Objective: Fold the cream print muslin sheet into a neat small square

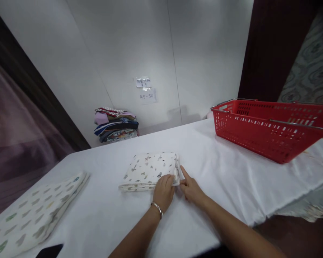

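A folded white cloth (149,168) with a small print of grey, brown and green figures lies flat on the white-covered table, its layers showing along the near and right edges. My left hand (164,193), with a bracelet at the wrist, grips its near right corner; the fingers are on top and the thumb is hidden. Close beside the cloth's right edge is my right hand (191,188). Its index finger is stretched out along that edge, the others bent loosely, with nothing seen in them.
Another folded cloth (29,215) with heart shapes lies at the left, near a black object (50,251). A red plastic basket (247,132) with metal handles stands at the right. Behind the table are stacked folded fabrics (115,125) and a wall with paper labels (146,96).
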`<state>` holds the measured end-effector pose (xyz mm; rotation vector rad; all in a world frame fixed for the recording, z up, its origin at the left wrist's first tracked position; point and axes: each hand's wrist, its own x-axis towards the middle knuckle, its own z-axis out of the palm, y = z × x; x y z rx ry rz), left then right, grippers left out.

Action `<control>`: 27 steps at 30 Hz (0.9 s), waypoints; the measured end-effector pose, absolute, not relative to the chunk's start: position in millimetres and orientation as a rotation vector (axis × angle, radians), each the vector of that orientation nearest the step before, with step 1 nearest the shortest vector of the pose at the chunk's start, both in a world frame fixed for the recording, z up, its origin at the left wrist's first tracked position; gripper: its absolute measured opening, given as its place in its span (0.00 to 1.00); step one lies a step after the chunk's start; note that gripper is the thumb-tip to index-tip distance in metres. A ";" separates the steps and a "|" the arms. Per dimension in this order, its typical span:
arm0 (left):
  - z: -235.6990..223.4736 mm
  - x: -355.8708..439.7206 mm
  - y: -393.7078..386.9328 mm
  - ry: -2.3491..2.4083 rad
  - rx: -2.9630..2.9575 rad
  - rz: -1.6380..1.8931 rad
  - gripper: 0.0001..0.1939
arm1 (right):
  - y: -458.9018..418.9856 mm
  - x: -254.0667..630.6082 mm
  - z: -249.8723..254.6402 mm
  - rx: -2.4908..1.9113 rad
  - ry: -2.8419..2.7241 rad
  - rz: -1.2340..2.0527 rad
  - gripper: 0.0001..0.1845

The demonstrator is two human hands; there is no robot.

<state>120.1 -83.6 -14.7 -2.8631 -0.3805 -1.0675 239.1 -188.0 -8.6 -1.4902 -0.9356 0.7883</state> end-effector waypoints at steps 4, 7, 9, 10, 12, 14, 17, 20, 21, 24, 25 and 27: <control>-14.1 120.3 -81.5 -0.420 -2.897 -1.170 0.19 | -176.0 280.7 -10.8 -1.636 -1.026 0.654 0.40; -11.6 121.7 -82.0 -0.469 -2.912 -1.216 0.18 | -152.2 319.4 -14.4 -1.800 -0.998 0.546 0.32; -10.2 122.2 -82.4 -0.466 -2.912 -1.221 0.18 | -132.5 339.4 -17.2 -1.869 -1.021 0.445 0.28; -9.8 122.3 -82.5 -0.458 -2.909 -1.219 0.18 | -122.5 346.6 -18.4 -1.886 -1.032 0.405 0.27; -9.8 122.2 -82.3 -0.447 -2.896 -1.215 0.18 | -103.7 355.5 -19.7 -1.896 -1.044 0.372 0.27; -10.7 121.9 -81.8 -0.444 -2.886 -1.202 0.18 | -87.7 359.4 -19.7 -1.897 -1.060 0.377 0.29; -12.2 121.4 -80.8 -0.461 -2.887 -1.178 0.19 | -70.5 362.5 -18.7 -1.872 -1.122 0.406 0.28; -12.5 121.1 -80.4 -0.470 -2.904 -1.167 0.19 | -60.8 367.4 -18.7 -1.816 -1.208 0.478 0.26; -12.3 121.1 -80.4 -0.471 -2.911 -1.166 0.19 | -58.8 369.4 -19.2 -1.799 -1.233 0.506 0.25; -11.3 121.2 -80.5 -0.473 -2.929 -1.169 0.19 | -54.5 375.4 -21.4 -1.756 -1.294 0.564 0.24; -11.1 121.2 -80.6 -0.475 -2.936 -1.171 0.19 | -53.3 377.1 -22.1 -1.739 -1.317 0.566 0.24; -10.7 121.4 -80.9 -0.482 -2.952 -1.174 0.19 | -51.0 380.0 -22.7 -1.700 -1.380 0.548 0.23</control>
